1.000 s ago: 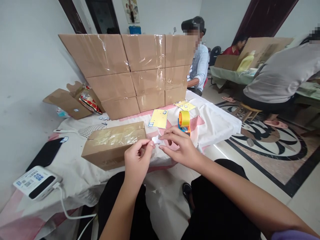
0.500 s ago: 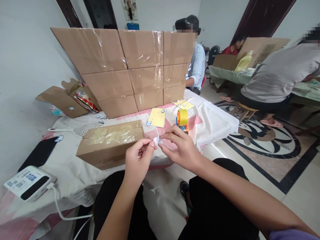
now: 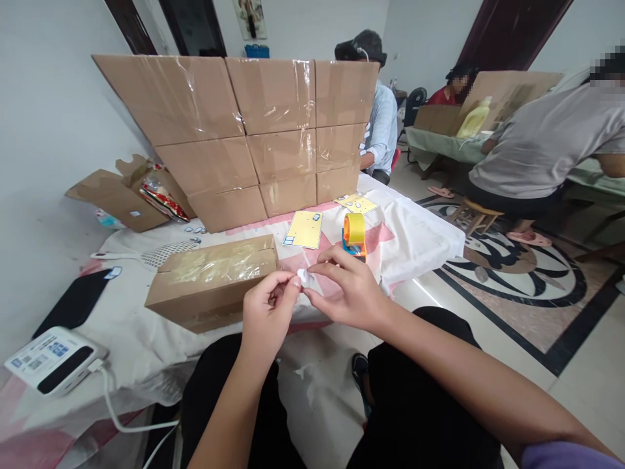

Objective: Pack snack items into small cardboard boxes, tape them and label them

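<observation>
While both of your hands are meeting in front of the taped box (image 3: 212, 280), you are pinching a small white sticker (image 3: 303, 276) between them, just off the near edge of the counter (image 3: 420, 241). Your left hand (image 3: 267, 316) is closing thumb and forefinger on one side of it; your right hand (image 3: 349, 291) is closing on the other side, so both grips are shut on the sticker. It looks like the peeling step, separating the sticker from its backing, though it is too small to tell how far along that is. The next move probably calls for a steady pinch and a slow pull so it doesn't tear or curl, then a flat spot on the box. The yellow sheet (image 3: 305, 229) and tape dispenser (image 3: 354, 233) are lying just beyond your right hand.
</observation>
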{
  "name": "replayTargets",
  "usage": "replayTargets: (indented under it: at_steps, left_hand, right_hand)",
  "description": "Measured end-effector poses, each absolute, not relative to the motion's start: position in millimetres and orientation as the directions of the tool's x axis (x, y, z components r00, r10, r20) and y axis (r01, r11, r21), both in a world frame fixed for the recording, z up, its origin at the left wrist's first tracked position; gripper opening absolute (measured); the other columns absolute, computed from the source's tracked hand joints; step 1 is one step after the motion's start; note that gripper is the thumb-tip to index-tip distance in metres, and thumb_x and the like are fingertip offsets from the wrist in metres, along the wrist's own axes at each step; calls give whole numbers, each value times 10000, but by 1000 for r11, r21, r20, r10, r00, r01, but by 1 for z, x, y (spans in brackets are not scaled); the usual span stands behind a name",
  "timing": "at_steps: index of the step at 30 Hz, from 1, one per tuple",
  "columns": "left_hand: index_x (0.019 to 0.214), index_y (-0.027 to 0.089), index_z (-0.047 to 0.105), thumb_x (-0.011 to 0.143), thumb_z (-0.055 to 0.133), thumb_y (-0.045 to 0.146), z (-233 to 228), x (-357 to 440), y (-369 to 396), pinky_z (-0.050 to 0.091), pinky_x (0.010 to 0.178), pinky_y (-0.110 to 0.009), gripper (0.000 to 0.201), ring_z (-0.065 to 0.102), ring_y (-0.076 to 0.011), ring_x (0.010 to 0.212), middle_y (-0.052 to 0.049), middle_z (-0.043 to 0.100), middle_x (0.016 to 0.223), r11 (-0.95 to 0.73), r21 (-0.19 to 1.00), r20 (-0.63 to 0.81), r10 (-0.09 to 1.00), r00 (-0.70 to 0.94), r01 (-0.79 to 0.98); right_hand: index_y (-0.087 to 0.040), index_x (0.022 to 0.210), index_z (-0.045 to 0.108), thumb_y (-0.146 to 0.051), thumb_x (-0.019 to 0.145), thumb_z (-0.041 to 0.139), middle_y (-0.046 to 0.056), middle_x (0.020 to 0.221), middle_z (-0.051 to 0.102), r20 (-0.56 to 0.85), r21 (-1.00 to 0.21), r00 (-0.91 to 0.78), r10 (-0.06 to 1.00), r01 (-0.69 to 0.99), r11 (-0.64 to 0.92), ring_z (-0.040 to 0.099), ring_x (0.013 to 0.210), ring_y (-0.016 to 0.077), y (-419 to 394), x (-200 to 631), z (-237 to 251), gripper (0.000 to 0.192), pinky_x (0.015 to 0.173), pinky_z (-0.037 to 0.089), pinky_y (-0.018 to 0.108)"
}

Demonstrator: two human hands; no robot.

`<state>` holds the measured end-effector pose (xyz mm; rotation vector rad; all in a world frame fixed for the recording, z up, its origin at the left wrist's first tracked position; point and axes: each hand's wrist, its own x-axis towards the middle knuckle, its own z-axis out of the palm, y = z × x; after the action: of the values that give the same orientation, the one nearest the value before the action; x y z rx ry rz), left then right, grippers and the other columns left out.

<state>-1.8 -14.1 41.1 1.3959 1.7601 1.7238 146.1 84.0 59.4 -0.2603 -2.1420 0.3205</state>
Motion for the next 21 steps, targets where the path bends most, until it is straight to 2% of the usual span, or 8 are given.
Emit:
replayTargets:
  at_steps: [3, 8, 13, 21]
  left_hand:
    - [809, 190, 707, 911, 625, 353, 41, -2, -14, 432, 552, -211, 209, 530, -112, 569, 14, 645, 657, -198, 885, 400, 786, -471, 421]
    - [812, 193, 702, 909, 629, 347, 41, -3, -14, 444, 561, -208, 197, 538, -112, 587, 3, 686, 707, -180, 898, 374, 790, -485, 401]
    - [813, 194, 698, 907, 632, 366, 39, -2, -13, 447, 569, -211, 207, 528, -111, 591, 3, 680, 705, -152, 904, 349, 801, -486, 399]
    - [808, 184, 693, 906, 632, 380, 38, -2, -11, 443, 563, -219, 228, 538, -117, 586, 2, 653, 667, -141, 906, 343, 798, -495, 400]
  right_hand:
    - [-201, 989, 669, -240, 892, 623, 81, 927, 627, 774, -334, -552, 310, 61, 941, 627, 821, 192, 84, 144, 57, 114, 711, 552, 351]
    - [-197, 953, 682, -182, 921, 555, 79, 917, 631, 773, -343, -541, 330, 80, 936, 629, 812, 182, 87, 144, 56, 132, 707, 541, 335]
    - [-187, 927, 675, -180, 930, 547, 86, 914, 636, 754, -389, -528, 391, 121, 913, 630, 819, 190, 88, 144, 57, 128, 710, 537, 340]
    - [-195, 919, 664, -165, 923, 556, 68, 903, 622, 739, -468, -521, 428, 61, 882, 615, 812, 175, 90, 144, 56, 112, 709, 517, 322]
